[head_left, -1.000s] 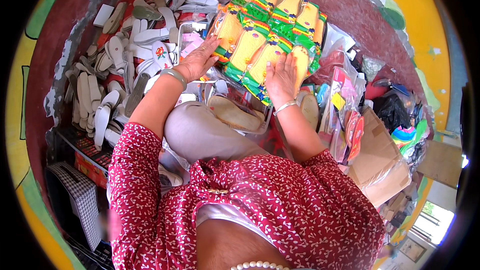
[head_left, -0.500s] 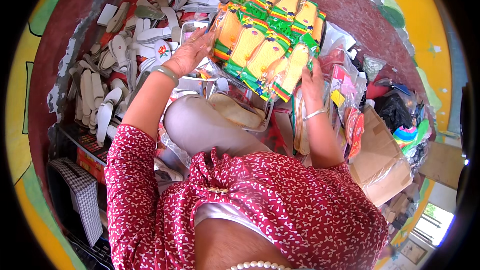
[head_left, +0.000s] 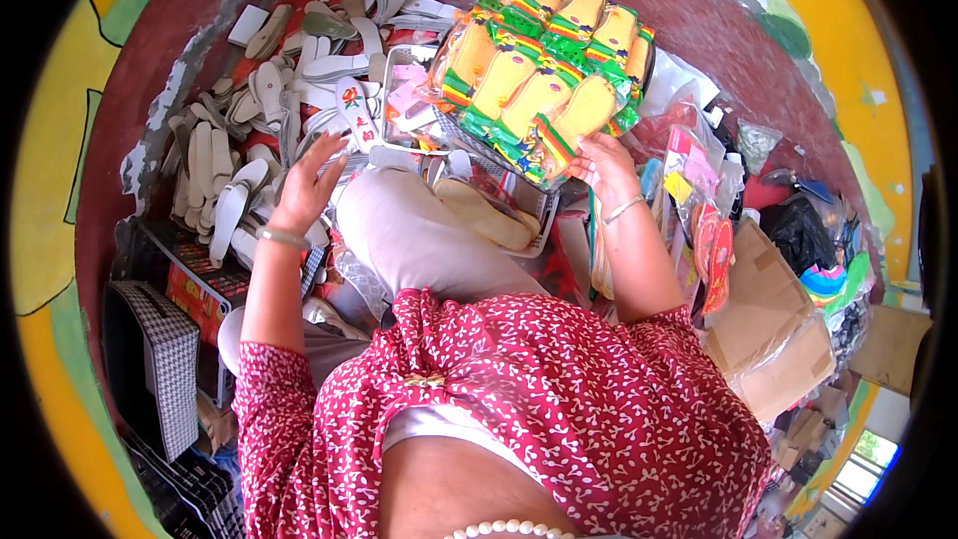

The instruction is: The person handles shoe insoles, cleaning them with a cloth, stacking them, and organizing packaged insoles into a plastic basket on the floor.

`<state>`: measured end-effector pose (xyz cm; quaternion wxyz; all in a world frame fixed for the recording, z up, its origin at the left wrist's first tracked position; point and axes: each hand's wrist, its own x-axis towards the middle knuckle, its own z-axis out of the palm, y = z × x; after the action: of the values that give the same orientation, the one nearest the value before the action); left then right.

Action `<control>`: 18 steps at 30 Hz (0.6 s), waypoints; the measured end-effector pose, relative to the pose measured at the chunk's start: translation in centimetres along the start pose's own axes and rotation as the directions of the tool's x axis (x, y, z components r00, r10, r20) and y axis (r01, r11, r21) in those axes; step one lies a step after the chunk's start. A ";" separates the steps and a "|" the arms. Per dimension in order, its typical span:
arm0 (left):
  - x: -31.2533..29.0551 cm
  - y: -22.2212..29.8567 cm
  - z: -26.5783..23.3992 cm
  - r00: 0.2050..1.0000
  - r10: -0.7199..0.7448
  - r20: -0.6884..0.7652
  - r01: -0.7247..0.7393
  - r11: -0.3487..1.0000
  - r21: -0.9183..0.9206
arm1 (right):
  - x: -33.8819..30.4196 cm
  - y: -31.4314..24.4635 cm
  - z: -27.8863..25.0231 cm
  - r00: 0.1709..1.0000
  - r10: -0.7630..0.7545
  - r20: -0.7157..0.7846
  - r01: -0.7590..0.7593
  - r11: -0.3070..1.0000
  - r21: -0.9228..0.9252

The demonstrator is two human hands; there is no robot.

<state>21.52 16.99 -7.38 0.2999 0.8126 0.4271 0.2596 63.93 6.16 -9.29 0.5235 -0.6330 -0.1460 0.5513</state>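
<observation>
A pile of yellow insoles (head_left: 501, 85) in clear packets with green, red and yellow print lies at the back middle, on a dark-rimmed tray or basket mostly hidden beneath it. My right hand (head_left: 607, 170) is at the pile's near right corner, its fingers curled on the end of one packaged insole (head_left: 587, 108). My left hand (head_left: 307, 188) is held up left of my knee, apart from the pile, fingers spread and nothing in them. Nearest to it is a white insole with a red design (head_left: 355, 110).
Many loose white and grey insoles (head_left: 267, 90) are heaped at the left. A white plastic basket (head_left: 399, 130) stands beside the pile. Behind my raised knee lie beige soles (head_left: 484, 215). A cardboard box (head_left: 768, 319) and bagged goods (head_left: 798, 230) fill the right side.
My left hand has let go of the pile's left side and moved down and left, towards me. My right hand has shifted slightly down and left along the pile's near corner.
</observation>
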 end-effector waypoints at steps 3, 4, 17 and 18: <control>-4.6 -0.3 -0.5 0.990 -0.140 -0.036 0.140 0.990 -0.001 | 1.9 1.0 -0.1 0.994 0.010 -0.110 -0.051 0.926 -0.373; -6.1 -0.4 -1.0 0.987 -0.153 -0.056 0.154 0.988 0.014 | 1.3 0.4 0.4 0.989 -0.043 -0.143 -0.035 0.867 -0.497; -11.3 0.6 -1.8 0.936 -0.277 -0.217 0.271 0.961 -0.056 | 4.0 0.8 5.1 0.776 -0.627 0.063 0.105 0.031 -0.994; -11.2 0.9 -1.8 0.934 -0.274 -0.229 0.272 0.961 -0.040 | 4.7 1.1 5.4 0.797 -0.599 0.079 0.115 0.022 -0.993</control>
<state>15.14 7.57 -7.36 0.2839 0.7082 0.5670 0.3104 60.54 11.99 -11.97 0.1197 -0.8420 -0.5251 0.0325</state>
